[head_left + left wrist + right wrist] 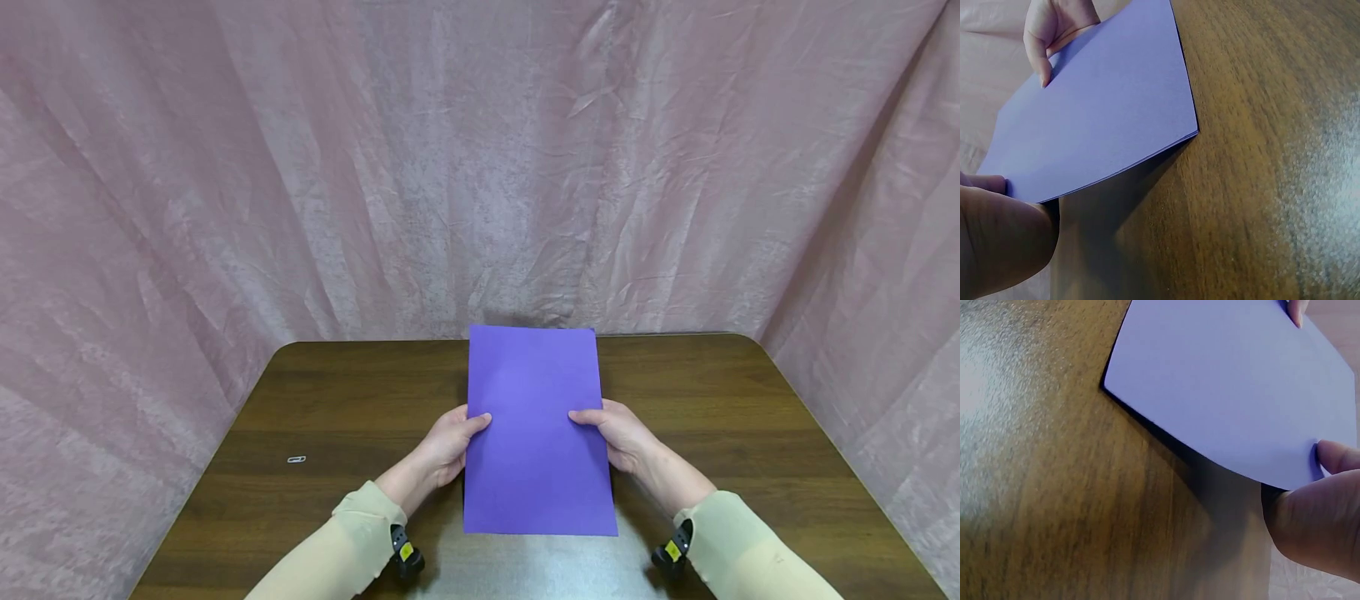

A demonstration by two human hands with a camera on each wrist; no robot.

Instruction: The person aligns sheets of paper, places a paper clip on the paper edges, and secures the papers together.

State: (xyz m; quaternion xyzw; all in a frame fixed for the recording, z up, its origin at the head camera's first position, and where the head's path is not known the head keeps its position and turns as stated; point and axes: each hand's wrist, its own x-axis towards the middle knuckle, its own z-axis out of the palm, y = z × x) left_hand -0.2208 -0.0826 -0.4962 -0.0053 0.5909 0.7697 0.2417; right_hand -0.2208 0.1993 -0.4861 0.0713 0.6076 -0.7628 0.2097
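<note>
Purple paper is held upright in its long direction between both hands, over the table. My left hand grips its left edge, with the thumb flat on the front face and the other fingers behind, hidden by the paper. On the opposite edge, my right hand holds it the same way. The left wrist view shows a doubled line along the near edge of the paper, as of layered sheets. Its near end lies close over the wood, casting a shadow. A small, light-coloured paper clip lies left of my left hand.
The brown wooden table has rounded far corners. Pink curtains hang behind it and along both sides. Each wrist wears a black strap with a small camera, the left wrist camera hanging near the table's front.
</note>
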